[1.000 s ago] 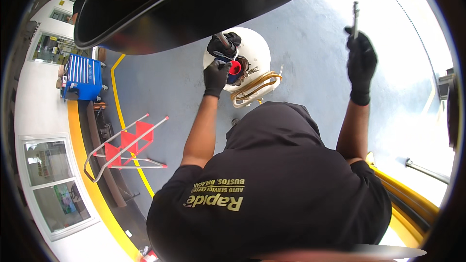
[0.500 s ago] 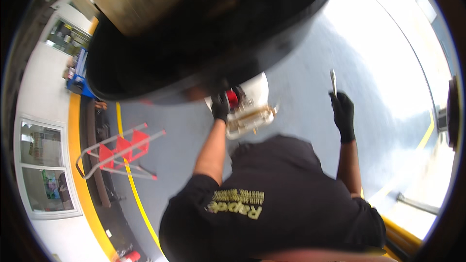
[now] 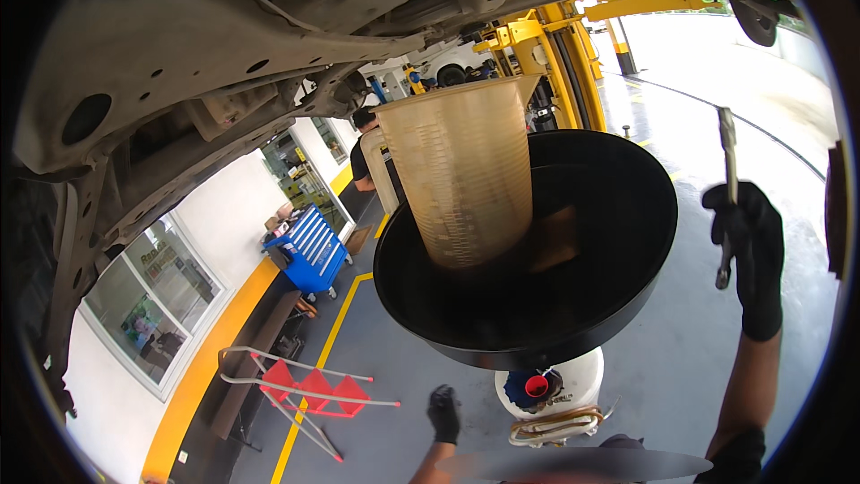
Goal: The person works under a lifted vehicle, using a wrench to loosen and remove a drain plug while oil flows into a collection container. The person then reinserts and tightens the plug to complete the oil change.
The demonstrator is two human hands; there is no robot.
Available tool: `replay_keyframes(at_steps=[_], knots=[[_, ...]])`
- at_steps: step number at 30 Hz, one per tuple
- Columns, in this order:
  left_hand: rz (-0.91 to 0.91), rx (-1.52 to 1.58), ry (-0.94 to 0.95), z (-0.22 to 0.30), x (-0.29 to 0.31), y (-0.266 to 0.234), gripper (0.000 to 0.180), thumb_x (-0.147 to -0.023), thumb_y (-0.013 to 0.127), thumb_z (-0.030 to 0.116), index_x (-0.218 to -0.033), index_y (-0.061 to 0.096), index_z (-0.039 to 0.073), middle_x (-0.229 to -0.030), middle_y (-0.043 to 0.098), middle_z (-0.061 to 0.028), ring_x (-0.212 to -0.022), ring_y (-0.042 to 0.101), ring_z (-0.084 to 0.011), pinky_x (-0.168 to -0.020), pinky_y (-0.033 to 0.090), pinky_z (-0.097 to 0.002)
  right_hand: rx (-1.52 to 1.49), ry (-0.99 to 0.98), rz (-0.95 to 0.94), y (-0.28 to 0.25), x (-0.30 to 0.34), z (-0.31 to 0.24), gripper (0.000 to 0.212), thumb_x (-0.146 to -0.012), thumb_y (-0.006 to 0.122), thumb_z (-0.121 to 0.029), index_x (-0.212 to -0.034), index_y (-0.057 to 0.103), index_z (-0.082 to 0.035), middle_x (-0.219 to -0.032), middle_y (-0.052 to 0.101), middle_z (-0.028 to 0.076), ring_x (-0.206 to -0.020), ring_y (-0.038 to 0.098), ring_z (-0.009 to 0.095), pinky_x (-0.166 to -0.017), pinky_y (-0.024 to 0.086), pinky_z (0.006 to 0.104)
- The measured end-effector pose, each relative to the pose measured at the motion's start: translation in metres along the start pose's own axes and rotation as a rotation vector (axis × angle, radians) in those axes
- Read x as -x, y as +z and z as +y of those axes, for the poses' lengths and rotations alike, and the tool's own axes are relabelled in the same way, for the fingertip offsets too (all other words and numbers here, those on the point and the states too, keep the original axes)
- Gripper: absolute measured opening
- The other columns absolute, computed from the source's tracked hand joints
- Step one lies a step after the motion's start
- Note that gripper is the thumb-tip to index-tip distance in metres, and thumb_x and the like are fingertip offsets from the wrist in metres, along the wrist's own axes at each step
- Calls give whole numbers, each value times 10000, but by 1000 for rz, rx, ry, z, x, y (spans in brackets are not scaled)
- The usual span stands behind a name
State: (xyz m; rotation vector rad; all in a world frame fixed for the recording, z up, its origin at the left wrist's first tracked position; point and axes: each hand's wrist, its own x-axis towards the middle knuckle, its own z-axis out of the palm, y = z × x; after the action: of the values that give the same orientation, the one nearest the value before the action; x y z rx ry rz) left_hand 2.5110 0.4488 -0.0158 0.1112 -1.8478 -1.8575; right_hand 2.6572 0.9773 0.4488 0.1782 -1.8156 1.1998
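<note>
A person's two black-gloved hands were seen from above in a vehicle workshop. The right hand, raised at the right, had its fingers closed around a silver metal wrench, which was held nearly upright, its ends showing above and below the grip. The left hand hung low near the centre, its fingers curled in; whether they held anything could not be told. It was apart from the white tank to its right, which had a red cup-shaped piece on top and a tan hose coiled at its near side. Above the tank spread a wide, round black pan, with a tall, cloudy plastic jug standing inside. The underside of a raised vehicle filled the upper left. Leftward on the grey floor were a red-stepped ladder and a blue tool chest; a co-worker was partly hidden behind the jug.
</note>
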Motion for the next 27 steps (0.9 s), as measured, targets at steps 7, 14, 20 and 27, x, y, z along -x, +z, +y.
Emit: replay_keyframes(at_steps=[7, 14, 20, 27], knots=[[210, -194, 1060, 425, -45, 10, 268, -985, 597, 88, -1211, 621, -54, -1092, 671, -131, -890, 630, -219, -763, 512, -357, -196, -795, -507, 126, -166, -75, 240, -924, 624, -125, -1147, 690, -66, -998, 650, 99, -840, 684, 241, -764, 558, 356], [130, -652, 1466, 663, -93, 214, 213, -931, 768, 173, -1063, 695, 23, -959, 728, -99, -824, 704, -144, -716, 535, -299, -337, -457, -697, 228, -304, -107, 271, -1062, 522, -210, -1160, 742, -85, -876, 638, 29, -720, 614, 107, -640, 527, 271], [115, -1024, 1339, 716, -163, 259, 418, -925, 737, 439, -940, 723, 22, -770, 713, -97, -676, 682, -193, -684, 543, -347, -144, -1072, -501, 269, -355, -98, 254, -1033, 527, -110, -1187, 721, -55, -943, 677, 34, -752, 625, 103, -669, 535, 260], [-96, -941, 1117, 719, -188, 272, 546, -794, 801, 585, -907, 776, 52, -765, 705, -119, -769, 729, -237, -758, 588, -377, -310, -1395, -206, 294, -371, -80, 212, -994, 590, -67, -1159, 713, -13, -981, 714, 60, -825, 669, 103, -674, 533, 245]])
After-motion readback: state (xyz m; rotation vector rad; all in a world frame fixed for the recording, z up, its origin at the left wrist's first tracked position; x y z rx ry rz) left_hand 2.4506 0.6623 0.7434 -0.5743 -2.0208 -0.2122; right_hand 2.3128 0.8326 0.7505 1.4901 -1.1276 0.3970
